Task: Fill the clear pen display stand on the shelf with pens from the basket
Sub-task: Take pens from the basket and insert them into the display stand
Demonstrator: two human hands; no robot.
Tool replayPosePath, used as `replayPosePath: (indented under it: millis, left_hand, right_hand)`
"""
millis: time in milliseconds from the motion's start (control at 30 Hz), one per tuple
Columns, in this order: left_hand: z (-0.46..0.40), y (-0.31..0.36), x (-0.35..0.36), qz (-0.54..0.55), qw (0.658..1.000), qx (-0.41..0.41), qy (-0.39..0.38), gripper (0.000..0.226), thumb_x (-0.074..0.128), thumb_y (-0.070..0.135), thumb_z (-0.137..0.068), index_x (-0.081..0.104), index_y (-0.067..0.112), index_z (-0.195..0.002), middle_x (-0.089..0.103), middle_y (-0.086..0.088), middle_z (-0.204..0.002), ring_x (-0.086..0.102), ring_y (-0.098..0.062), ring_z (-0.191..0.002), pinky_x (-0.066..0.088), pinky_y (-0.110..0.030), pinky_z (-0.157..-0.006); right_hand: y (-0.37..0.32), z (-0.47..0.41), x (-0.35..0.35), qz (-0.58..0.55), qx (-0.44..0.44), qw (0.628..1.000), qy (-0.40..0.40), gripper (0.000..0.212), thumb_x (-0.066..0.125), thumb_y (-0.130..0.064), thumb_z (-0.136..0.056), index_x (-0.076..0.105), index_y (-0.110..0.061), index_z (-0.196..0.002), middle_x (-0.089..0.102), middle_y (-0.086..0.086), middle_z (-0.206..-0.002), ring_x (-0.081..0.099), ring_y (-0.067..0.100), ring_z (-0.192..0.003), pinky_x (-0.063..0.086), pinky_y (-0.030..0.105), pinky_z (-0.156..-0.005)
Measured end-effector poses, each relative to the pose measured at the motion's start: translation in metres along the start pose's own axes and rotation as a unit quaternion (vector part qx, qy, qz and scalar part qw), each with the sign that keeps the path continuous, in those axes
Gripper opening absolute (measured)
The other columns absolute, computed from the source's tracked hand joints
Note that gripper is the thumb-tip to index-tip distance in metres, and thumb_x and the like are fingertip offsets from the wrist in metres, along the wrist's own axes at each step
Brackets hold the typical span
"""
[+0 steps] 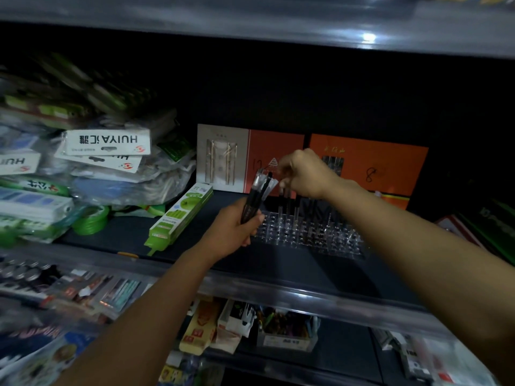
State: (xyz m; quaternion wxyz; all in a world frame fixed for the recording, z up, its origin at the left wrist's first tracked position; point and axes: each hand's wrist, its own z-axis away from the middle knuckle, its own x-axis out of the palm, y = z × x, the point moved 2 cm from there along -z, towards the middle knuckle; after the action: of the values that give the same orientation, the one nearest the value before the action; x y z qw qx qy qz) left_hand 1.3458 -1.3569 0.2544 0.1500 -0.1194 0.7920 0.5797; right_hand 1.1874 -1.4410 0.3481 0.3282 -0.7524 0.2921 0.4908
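Note:
A clear pen display stand (309, 232) with many small holes sits on the dark shelf, in the middle. A few black pens (288, 203) stand in its far rows. My left hand (237, 231) grips a bundle of black pens with clear caps (257, 196), held upright just left of the stand. My right hand (305, 174) hovers over the stand's back rows, fingers curled around the top of a pen (282, 188) that points down into the stand. The basket is out of sight.
Orange and white boxes (278, 160) lean against the shelf's back behind the stand. A green box (181, 215), a green tape roll (90, 220) and piled packets (106, 151) fill the left. The shelf's front rail (278, 288) runs below my arms, with more stock underneath.

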Motion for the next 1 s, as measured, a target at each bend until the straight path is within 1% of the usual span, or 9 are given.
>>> replayPosePath:
  millis: [100, 200, 300, 400, 500, 667, 767, 867, 1000]
  left_hand:
    - [0.001, 0.001, 0.001, 0.001, 1.000, 0.004, 0.001, 0.008, 0.056, 0.018, -0.093, 0.052, 0.021, -0.087, 0.056, -0.003, -0.065, 0.052, -0.005, -0.045, 0.046, -0.020, -0.047]
    - [0.002, 0.003, 0.002, 0.004, 1.000, 0.001, 0.006, 0.007, 0.056, 0.019, -0.093, 0.052, 0.020, -0.087, 0.055, -0.003, -0.065, 0.052, -0.008, -0.045, 0.046, -0.021, -0.047]
    - [0.005, 0.008, 0.005, 0.011, 1.000, 0.000, 0.003, 0.008, 0.057, 0.019, -0.093, 0.053, 0.021, -0.086, 0.055, -0.002, -0.064, 0.051, -0.009, -0.045, 0.045, -0.022, -0.047]
    - [0.008, 0.015, 0.007, 0.006, 1.000, 0.009, -0.005, 0.007, 0.056, 0.017, -0.093, 0.054, 0.016, -0.086, 0.055, -0.002, -0.063, 0.051, -0.009, -0.045, 0.044, -0.021, -0.047]
    - [0.011, 0.018, 0.006, -0.006, 1.000, 0.011, -0.004, 0.007, 0.055, 0.017, -0.093, 0.054, 0.012, -0.088, 0.055, -0.002, -0.063, 0.052, -0.010, -0.046, 0.045, -0.021, -0.047]
    - [0.013, 0.015, -0.001, -0.025, 1.000, 0.005, 0.001, 0.007, 0.056, 0.017, -0.093, 0.054, 0.013, -0.087, 0.055, -0.001, -0.062, 0.051, -0.009, -0.047, 0.045, -0.022, -0.048]
    - [0.015, 0.011, -0.004, -0.030, 1.000, 0.001, 0.007, 0.007, 0.054, 0.017, -0.094, 0.054, 0.015, -0.087, 0.054, -0.001, -0.062, 0.050, -0.008, -0.045, 0.045, -0.023, -0.047]
    - [0.017, 0.005, -0.008, -0.042, 0.999, -0.010, 0.017, 0.007, 0.053, 0.018, -0.095, 0.054, 0.013, -0.089, 0.053, -0.002, -0.062, 0.048, -0.007, -0.044, 0.044, -0.021, -0.046]
    - [0.015, 0.002, -0.010, -0.046, 0.998, -0.006, 0.030, 0.008, 0.053, 0.019, -0.094, 0.054, 0.012, -0.090, 0.053, -0.002, -0.062, 0.047, -0.006, -0.044, 0.043, -0.022, -0.046]
  right_hand:
    - [-0.008, 0.012, -0.013, -0.110, -0.001, 0.994, -0.025, 0.016, 0.069, 0.002, -0.082, 0.068, -0.014, -0.086, 0.071, 0.005, -0.080, 0.070, 0.024, -0.078, 0.059, 0.042, -0.074]
    - [-0.015, 0.024, -0.024, -0.173, -0.008, 0.983, -0.063, 0.019, 0.066, 0.005, -0.082, 0.070, -0.012, -0.086, 0.072, 0.010, -0.079, 0.070, 0.034, -0.077, 0.060, 0.044, -0.071]
    - [-0.020, 0.030, -0.030, -0.188, -0.008, 0.979, -0.072, 0.007, 0.072, -0.003, -0.082, 0.069, -0.008, -0.087, 0.072, 0.010, -0.080, 0.070, 0.033, -0.078, 0.060, 0.043, -0.070]
    - [-0.022, 0.035, -0.036, -0.172, -0.010, 0.983, -0.065, 0.007, 0.071, -0.010, -0.085, 0.066, -0.013, -0.081, 0.068, 0.003, -0.076, 0.067, 0.017, -0.070, 0.056, 0.030, -0.065]
    - [-0.020, 0.037, -0.041, -0.165, -0.002, 0.984, -0.063, 0.010, 0.069, -0.017, -0.088, 0.065, -0.011, -0.081, 0.071, 0.008, -0.077, 0.069, 0.020, -0.073, 0.058, 0.032, -0.069]
    - [-0.015, 0.039, -0.058, -0.221, 0.029, 0.975, -0.004, 0.020, 0.068, -0.019, -0.089, 0.062, -0.002, -0.080, 0.064, 0.002, -0.071, 0.059, 0.008, -0.064, 0.049, 0.025, -0.065]
    - [-0.015, 0.039, -0.068, -0.268, 0.058, 0.960, 0.048, 0.019, 0.066, -0.008, -0.088, 0.057, -0.008, -0.072, 0.067, 0.007, -0.073, 0.065, 0.011, -0.069, 0.052, 0.023, -0.069]
    - [-0.011, 0.036, -0.073, -0.290, 0.085, 0.947, 0.105, 0.019, 0.067, -0.004, -0.085, 0.055, -0.009, -0.070, 0.070, 0.013, -0.075, 0.069, 0.005, -0.064, 0.052, 0.018, -0.061]
    - [-0.003, 0.028, -0.067, -0.232, 0.099, 0.962, 0.103, 0.012, 0.070, -0.012, -0.085, 0.062, -0.003, -0.083, 0.073, 0.015, -0.089, 0.071, 0.019, -0.087, 0.057, 0.039, -0.082]
